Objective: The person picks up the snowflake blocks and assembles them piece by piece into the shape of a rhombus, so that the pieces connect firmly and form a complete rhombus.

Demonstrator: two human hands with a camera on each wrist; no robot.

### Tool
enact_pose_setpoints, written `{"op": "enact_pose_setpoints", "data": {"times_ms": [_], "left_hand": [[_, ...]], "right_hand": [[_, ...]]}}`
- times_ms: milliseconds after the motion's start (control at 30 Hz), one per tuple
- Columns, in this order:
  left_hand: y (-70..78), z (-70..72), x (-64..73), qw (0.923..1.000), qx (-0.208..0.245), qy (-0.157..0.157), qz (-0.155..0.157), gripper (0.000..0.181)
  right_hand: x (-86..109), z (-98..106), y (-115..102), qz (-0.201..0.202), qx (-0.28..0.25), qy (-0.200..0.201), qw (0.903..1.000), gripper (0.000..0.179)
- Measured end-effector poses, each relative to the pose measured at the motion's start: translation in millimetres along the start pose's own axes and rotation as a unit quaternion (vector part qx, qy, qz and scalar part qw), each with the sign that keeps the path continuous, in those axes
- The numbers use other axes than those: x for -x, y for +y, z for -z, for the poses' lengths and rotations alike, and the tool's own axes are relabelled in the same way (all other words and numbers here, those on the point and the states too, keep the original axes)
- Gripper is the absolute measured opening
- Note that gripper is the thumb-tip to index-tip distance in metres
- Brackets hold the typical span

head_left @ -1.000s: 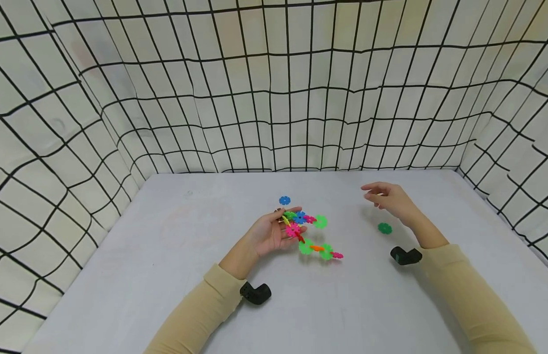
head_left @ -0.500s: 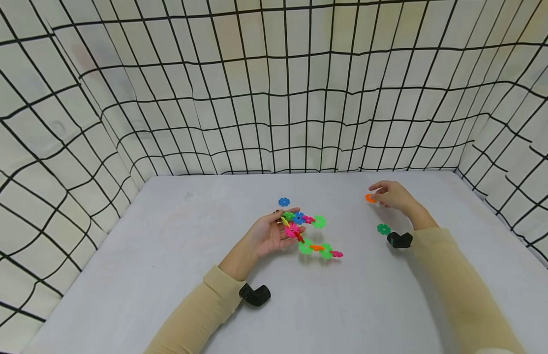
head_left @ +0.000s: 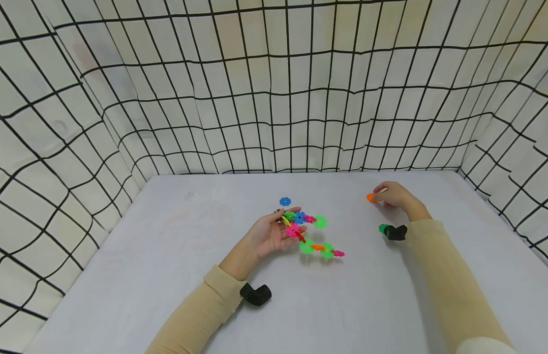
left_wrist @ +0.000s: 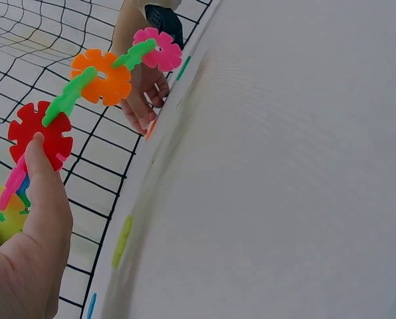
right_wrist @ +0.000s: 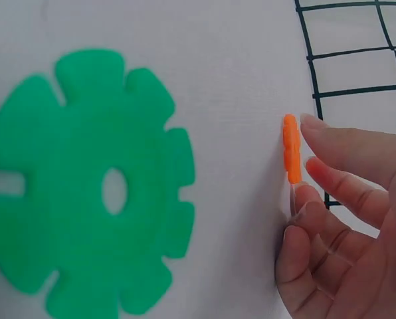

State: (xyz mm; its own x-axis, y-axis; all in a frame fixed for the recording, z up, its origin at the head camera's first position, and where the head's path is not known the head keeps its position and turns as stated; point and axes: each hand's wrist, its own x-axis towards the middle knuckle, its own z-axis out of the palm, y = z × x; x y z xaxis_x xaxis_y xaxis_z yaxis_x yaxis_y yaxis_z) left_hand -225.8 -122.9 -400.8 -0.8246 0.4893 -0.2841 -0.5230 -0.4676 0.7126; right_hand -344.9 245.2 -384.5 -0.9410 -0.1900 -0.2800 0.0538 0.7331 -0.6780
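Two hands (head_left: pixel 265 236) (head_left: pixel 395 194), discs (head_left: pixel 285 201) (over ten).

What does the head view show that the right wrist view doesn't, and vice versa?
Only head: the left hand holding a chain of multicoloured plastic flower-shaped discs, a blue plastic flower-shaped disc and beige sleeves.
Only right wrist: the centre hole of the green plastic flower-shaped disc; a black wrist-worn device partly covers it in the head view.
Both: the right hand at an orange plastic disc, the green disc, white tabletop and black-gridded backdrop.
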Motion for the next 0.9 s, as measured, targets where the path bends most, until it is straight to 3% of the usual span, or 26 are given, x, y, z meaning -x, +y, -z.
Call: {"op": "enact_pose_setpoints", "data": {"times_ms": [633, 900], "left_hand": [[-1.2, 0.6, -0.7, 0.9999, 0.015, -0.005, -0.003, 0.041], [-0.9, -1.4, -0.6, 0.9998, 0.021, 0.0, 0.003, 0.04]], "right_hand": [[-4.8, -5.3, 5.8, 0.001, 0.003, 0.015, 0.9999, 0.04], [2.1, -6.3, -0.5, 0.033, -0.013, 0.046, 0.9983, 0.031]]}}
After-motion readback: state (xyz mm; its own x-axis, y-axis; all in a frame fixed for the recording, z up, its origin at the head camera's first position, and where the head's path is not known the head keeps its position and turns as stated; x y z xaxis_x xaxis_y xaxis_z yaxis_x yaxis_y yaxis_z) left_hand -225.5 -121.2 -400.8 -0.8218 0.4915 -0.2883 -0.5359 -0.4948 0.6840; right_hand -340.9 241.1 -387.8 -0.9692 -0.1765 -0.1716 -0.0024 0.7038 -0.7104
